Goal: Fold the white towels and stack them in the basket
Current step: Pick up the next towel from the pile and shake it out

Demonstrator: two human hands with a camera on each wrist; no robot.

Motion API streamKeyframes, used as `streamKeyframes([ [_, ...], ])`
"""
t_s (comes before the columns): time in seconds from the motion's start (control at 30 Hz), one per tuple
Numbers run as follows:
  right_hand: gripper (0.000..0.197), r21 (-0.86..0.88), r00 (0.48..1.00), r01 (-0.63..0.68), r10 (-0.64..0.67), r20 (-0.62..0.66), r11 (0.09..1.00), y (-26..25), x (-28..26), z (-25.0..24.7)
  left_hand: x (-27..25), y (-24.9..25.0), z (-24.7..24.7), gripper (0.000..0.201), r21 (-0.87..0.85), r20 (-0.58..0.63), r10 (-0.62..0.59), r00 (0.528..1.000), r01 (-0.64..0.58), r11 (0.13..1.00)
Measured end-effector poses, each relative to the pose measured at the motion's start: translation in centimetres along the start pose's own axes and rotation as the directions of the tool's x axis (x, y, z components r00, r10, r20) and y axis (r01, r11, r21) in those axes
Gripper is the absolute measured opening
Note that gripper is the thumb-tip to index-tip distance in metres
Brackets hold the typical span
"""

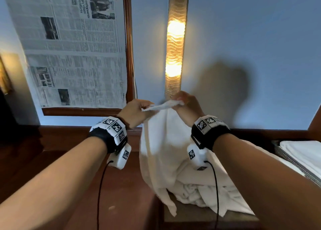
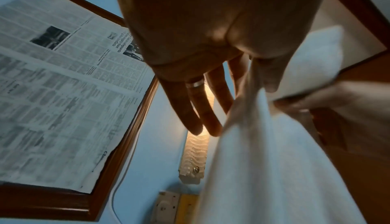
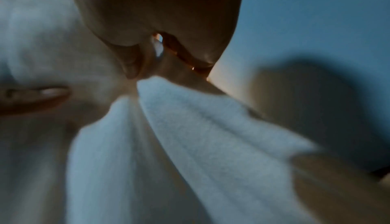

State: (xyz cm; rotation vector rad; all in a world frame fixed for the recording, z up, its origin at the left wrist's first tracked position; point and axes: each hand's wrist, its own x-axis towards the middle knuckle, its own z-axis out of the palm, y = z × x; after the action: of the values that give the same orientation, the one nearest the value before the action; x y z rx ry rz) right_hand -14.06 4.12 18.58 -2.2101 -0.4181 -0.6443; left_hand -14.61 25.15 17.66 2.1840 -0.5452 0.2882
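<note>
Hanging on the blue wall at the far left, a wood-framed board (image 1: 129, 44) carries a sheet of newspaper (image 1: 73, 47), and a lit wall lamp (image 1: 175, 44) stands vertically to its right. Just below the frame's lower right corner, the left hand (image 1: 134, 112) is raised, its grip a pinch of thumb and forefinger on the top edge of a white towel (image 1: 161, 143); the left wrist view shows the other fingers (image 2: 209, 111) held straight and spread, one wearing a ring. A short stretch of the towel's hem spans between the two hands, which are near each other. The right hand (image 1: 186, 104) has its grip closed round the other end of that hem, fingers curled tightly on the bunched cloth; the right wrist view is blurred but shows the fabric fanning down from the closed fingers (image 3: 131, 64). Both wrists wear black bands with white marker blocks. From the hands the towel hangs down in long folds, its lower part lying on a heap of crumpled white towels (image 1: 199, 191) on a padded seat beside the brown wooden surface (image 1: 125, 195). At the far right edge, a woven basket (image 1: 295, 165) holds folded white towels (image 1: 302, 151).
</note>
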Motion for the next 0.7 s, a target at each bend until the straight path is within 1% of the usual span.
streamKeyframes([
  [0.03,0.002,-0.039,0.999,0.048,-0.047,0.021,0.998,-0.8,0.3,0.5,0.0,0.0,0.3,0.027,-0.039,-0.036,0.002,0.999,-0.003,0.999],
  [0.1,0.011,-0.113,0.991,0.135,-0.134,0.022,0.984,-2.0,0.7,1.1,-0.1,0.4,0.5,0.035,-0.091,-0.161,-0.004,0.987,-0.011,0.996],
  [0.17,0.014,-0.122,0.988,0.151,-0.154,-0.020,0.981,-2.9,0.8,1.1,-0.3,0.9,0.0,0.039,-0.091,-0.271,0.011,0.963,-0.037,0.995],
  [0.2,0.015,-0.130,0.987,0.151,-0.156,-0.029,0.980,-3.0,0.7,1.1,-0.5,1.1,-0.6,0.039,-0.086,-0.299,0.032,0.954,-0.061,0.994],
  [0.23,0.017,-0.147,0.989,0.146,-0.149,-0.012,0.978,-2.8,0.6,1.1,-0.8,1.2,-1.2,0.038,-0.084,-0.315,0.058,0.947,-0.088,0.993],
  [0.27,0.022,-0.165,0.989,0.147,-0.142,0.043,0.975,-2.3,0.5,1.2,-1.0,1.2,-2.0,0.037,-0.088,-0.322,0.070,0.944,-0.104,0.991],
  [0.3,0.027,-0.181,0.985,0.138,-0.116,0.128,0.974,-1.7,0.2,1.4,-1.3,1.0,-2.7,0.036,-0.091,-0.329,0.073,0.941,-0.109,0.990],
  [0.33,0.030,-0.218,0.970,0.120,-0.068,0.232,0.969,-0.9,-0.1,1.7,-1.7,0.8,-3.5,0.035,-0.087,-0.342,0.072,0.937,-0.108,0.990],
  [0.4,0.030,-0.377,0.908,0.092,0.078,0.411,0.922,1.7,-0.8,2.5,-2.4,0.3,-5.1,0.033,-0.058,-0.363,0.069,0.929,-0.097,0.994],
  [0.43,0.027,-0.465,0.878,0.068,0.169,0.448,0.883,3.5,-1.3,2.9,-2.9,0.2,-5.9,0.033,-0.033,-0.369,0.070,0.927,-0.089,0.995],
  [0.47,0.025,-0.534,0.862,0.023,0.254,0.440,0.845,5.4,-2.0,3.0,-3.4,0.0,-6.7,0.032,-0.010,-0.380,0.069,0.922,-0.079,0.997],
  [0.5,0.029,-0.578,0.854,-0.039,0.328,0.405,0.815,7.2,-2.7,2.9,-3.8,-0.4,-7.6,0.031,0.009,-0.389,0.057,0.920,-0.058,0.998],
  [0.53,0.032,-0.585,0.853,-0.115,0.382,0.355,0.803,8.7,-3.2,2.6,-4.2,-1.1,-8.6,0.031,0.016,-0.397,0.044,0.917,-0.041,0.999],
  [0.57,0.028,-0.551,0.866,-0.185,0.400,0.300,0.814,9.7,-3.5,2.2,-4.5,-1.8,-9.4,0.034,0.004,-0.392,0.024,0.919,-0.024,1.000],
  [0.6,0.018,-0.494,0.882,-0.243,0.402,0.244,0.835,10.1,-3.6,1.6,-4.7,-2.6,-10.0,0.039,-0.013,-0.382,-0.003,0.924,-0.002,1.000],
  [0.63,0.012,-0.432,0.906,-0.275,0.381,0.181,0.859,10.0,-3.4,1.2,-5.0,-3.1,-10.2,0.043,-0.033,-0.359,-0.039,0.933,0.030,0.999],
  [0.67,0.012,-0.379,0.935,-0.275,0.338,0.111,0.884,9.3,-2.9,0.8,-5.1,-3.3,-10.1,0.041,-0.054,-0.324,-0.063,0.944,0.048,0.997],
  [0.7,0.014,-0.338,0.962,-0.233,0.268,0.059,0.912,8.1,-2.2,0.6,-5.1,-3.2,-9.5,0.034,-0.082,-0.283,-0.073,0.956,0.052,0.995],
])
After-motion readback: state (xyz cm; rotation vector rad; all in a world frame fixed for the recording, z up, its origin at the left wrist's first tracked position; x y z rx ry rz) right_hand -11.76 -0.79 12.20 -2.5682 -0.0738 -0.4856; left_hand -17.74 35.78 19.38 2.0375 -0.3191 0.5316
